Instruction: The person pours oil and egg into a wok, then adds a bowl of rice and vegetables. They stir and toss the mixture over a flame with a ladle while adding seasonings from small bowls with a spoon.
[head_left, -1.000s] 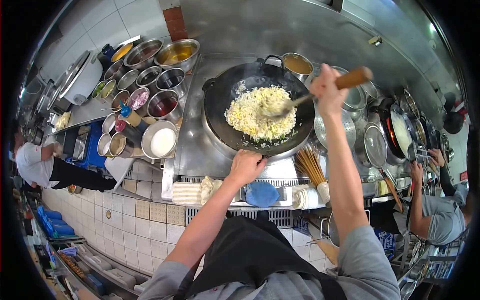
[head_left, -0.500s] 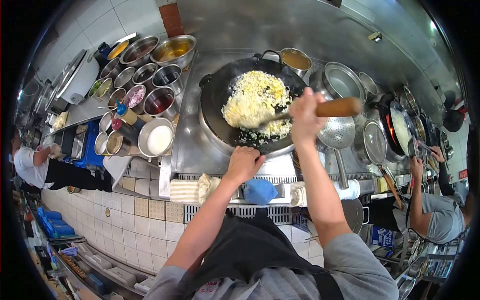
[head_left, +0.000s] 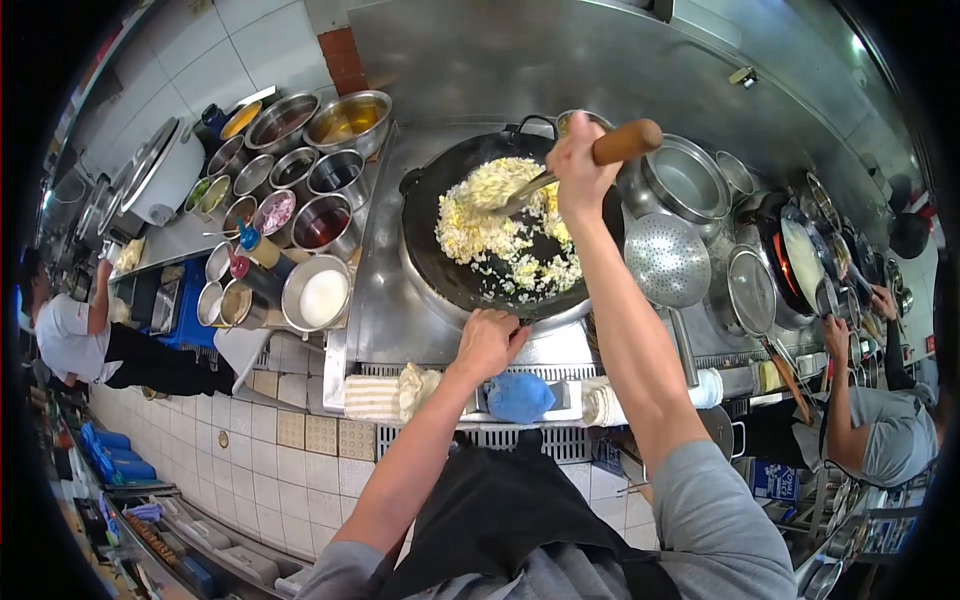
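My right hand (head_left: 583, 172) is closed around the wooden handle of a wok spatula (head_left: 530, 192), whose metal head is partly buried in food. The food is a loose mix of white rice and yellow scrambled egg (head_left: 485, 222) with small green bits. It lies in a large black wok (head_left: 420, 225) set on the stove. At the wok's near edge, my left hand (head_left: 488, 342) grips the rim with bent fingers; what is under them is partly hidden.
Metal bowls of sauces and ingredients, including a white one (head_left: 324, 298), stand left. A perforated strainer (head_left: 667, 262) and a metal pot (head_left: 687, 180) sit right. Folded cloths (head_left: 372, 397) line the front edge. One co-worker (head_left: 75, 335) stands left, another (head_left: 870, 430) right.
My right hand has moved up and left with the spatula. The rice and egg have shifted toward the wok's far left, exposing dark metal. My left hand stays at the rim.
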